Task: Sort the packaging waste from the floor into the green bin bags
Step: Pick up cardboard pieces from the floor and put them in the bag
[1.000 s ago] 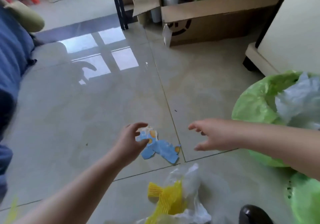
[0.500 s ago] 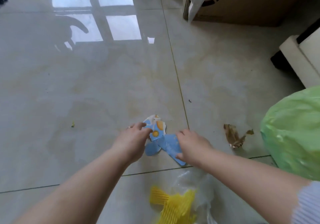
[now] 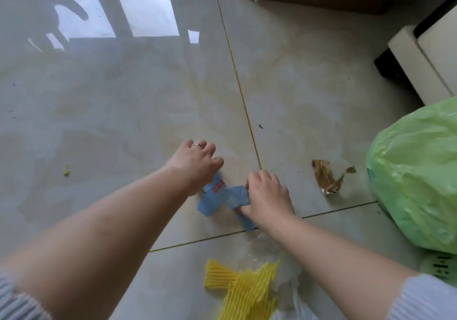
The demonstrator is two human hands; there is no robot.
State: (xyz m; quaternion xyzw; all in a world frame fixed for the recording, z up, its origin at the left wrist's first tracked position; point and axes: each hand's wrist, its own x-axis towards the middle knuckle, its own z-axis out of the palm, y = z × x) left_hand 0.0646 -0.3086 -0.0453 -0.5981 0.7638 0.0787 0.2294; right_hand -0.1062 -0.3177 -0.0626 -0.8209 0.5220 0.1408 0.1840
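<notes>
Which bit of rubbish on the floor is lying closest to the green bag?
The brown torn wrapper, alone on the tile just left of the green bin bag. The blue packaging sits under both hands, and the yellow foam netting lies nearer the camera.

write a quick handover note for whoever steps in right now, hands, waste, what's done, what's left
Left hand: grips one end of the blue wrapper on the floor.
Right hand: grips its other end.
Done: the green bin bag at right looks filled; the wrapper is not yet lifted.
Left: bag the wrapper, then the brown wrapper near the bag, the yellow foam net and the clear plastic lying against it, and a small yellow scrap far left.
</notes>
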